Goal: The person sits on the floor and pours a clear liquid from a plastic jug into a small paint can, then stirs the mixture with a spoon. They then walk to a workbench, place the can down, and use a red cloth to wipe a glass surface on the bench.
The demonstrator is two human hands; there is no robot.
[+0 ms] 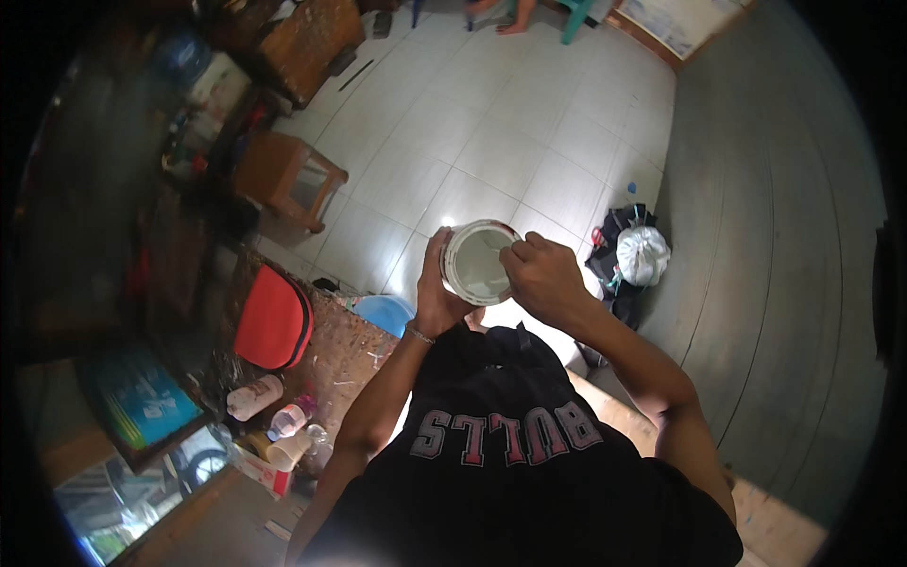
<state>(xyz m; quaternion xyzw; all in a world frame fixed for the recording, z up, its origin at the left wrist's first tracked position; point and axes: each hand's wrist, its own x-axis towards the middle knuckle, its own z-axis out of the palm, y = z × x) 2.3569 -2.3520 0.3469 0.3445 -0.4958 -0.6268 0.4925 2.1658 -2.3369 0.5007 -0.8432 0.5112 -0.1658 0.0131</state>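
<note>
In front of my body is a round tub [477,262] with a pale rim and a greyish-white inside. It looks like a paint can, though I cannot tell whether a lid or its contents show. My left hand [436,291] wraps around the tub's left side and supports it. At the right rim, my right hand [548,279] is closed with curled fingers. Whatever those fingers grip is hidden from view.
On my left, a worn wooden table [345,354] bears a red zip case [274,319] and several bottles and cups. A blue basin [385,314] sits beside it. A wooden stool [288,175] stands farther off. Dark bags and a white bundle [643,255] lie by the right wall.
</note>
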